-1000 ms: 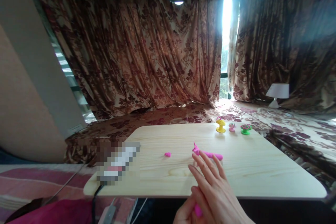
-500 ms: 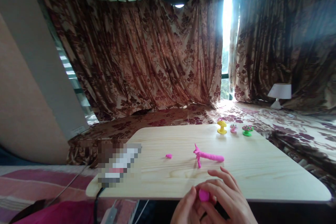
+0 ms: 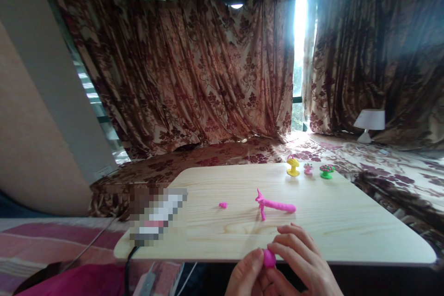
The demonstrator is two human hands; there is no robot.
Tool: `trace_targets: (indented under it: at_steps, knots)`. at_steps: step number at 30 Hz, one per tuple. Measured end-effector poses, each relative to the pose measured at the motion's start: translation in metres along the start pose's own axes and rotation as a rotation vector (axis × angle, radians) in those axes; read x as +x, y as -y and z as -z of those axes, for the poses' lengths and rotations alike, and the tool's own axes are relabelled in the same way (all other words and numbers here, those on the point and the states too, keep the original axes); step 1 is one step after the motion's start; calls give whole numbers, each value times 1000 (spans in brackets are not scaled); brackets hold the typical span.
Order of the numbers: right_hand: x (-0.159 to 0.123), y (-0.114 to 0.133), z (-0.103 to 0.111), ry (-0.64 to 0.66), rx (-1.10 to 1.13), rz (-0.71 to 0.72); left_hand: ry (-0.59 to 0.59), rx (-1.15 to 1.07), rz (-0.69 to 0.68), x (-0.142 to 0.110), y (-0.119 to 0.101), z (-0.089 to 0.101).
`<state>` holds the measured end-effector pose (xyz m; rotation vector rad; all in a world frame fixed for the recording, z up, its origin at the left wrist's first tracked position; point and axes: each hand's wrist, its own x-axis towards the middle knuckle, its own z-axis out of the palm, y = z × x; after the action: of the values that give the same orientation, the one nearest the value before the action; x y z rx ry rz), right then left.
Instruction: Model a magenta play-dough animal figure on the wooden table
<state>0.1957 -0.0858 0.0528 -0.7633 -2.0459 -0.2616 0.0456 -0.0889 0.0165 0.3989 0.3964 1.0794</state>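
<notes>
Between the fingertips of both hands sits a rounded lump of pink modelling clay (image 3: 269, 258), just over the near table edge. My left hand (image 3: 245, 274) presses its thumb on the lump's left side; its other fingers are mostly hidden below. My right hand (image 3: 301, 259) pinches it from the right, with the upper fingers stretched over the tabletop. Beyond the hands lies a pink clay stem (image 3: 277, 205) with thin branches at its left end. A small pink clay scrap (image 3: 223, 205) rests farther left.
Several small clay figures stand at the table's back right: a yellow one (image 3: 293, 167), a pink one (image 3: 308, 169) and a green one (image 3: 326, 172). A blurred-out object (image 3: 160, 217) with a black cable occupies the left side of the wooden table (image 3: 208, 240). A white lamp (image 3: 369, 121) stands behind.
My left thumb has moved up and right onto the pink lump. The right fingers have shifted slightly, and more of the lump's round shape shows. Things on the table stay put.
</notes>
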Motion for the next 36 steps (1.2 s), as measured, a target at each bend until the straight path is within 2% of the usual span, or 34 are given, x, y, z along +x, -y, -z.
trace_targets:
  at_steps: [4,11,17,24,29,32,36]
  knots:
    - [-1,0,-1,-4,28,10,-56,75,-1,3,1,1]
    - [4,5,4,-32,40,1,-77,303,-173,3,6,3]
    - [-2,1,-1,50,55,-14,-59,241,-131,1,5,-3]
    - [1,3,-1,-11,127,-25,-53,299,-140,4,9,3]
    - [1,3,1,67,98,-7,-28,294,-122,-1,6,-4]
    - [3,5,3,57,97,-12,-11,345,-140,-3,4,-7]
    - [6,6,5,36,117,-15,-44,403,-187,0,6,-2]
